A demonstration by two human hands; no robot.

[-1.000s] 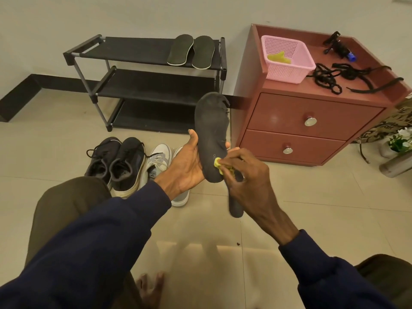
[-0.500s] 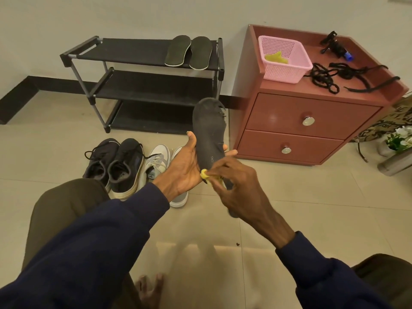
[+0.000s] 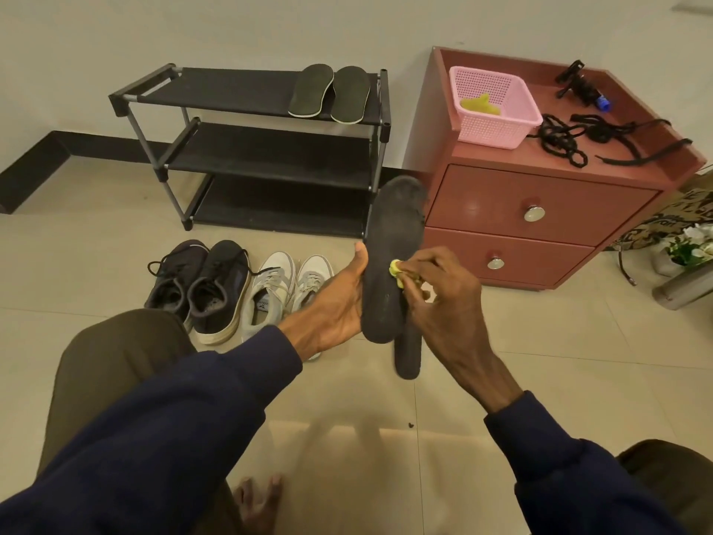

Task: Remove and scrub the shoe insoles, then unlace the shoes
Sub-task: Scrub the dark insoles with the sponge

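My left hand point(image 3: 339, 303) grips dark grey foam insole point(image 3: 393, 233), long axis upright; right hand point(image 3: 438, 307) pinches yellow scrub pad point(image 3: 396, 269) against its middle.

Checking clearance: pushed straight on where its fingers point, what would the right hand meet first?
The right hand, pinching a small yellow scrub pad, would meet the dark grey insole first; they seem to be touching.

Down on the tiled floor point(image 3: 540, 361), 2 pairs sit side by side, black sneakers point(image 3: 200, 287) then white sneakers point(image 3: 285, 291), in front of the 3-tier shoe rack point(image 3: 239, 90). 2 insoles point(image 3: 311, 90) lie on its top shelf. The red cabinet point(image 3: 540, 202) carries a pink basket point(image 3: 497, 129), loose black laces point(image 3: 559, 139) and a black gadget point(image 3: 578, 84) on its top.
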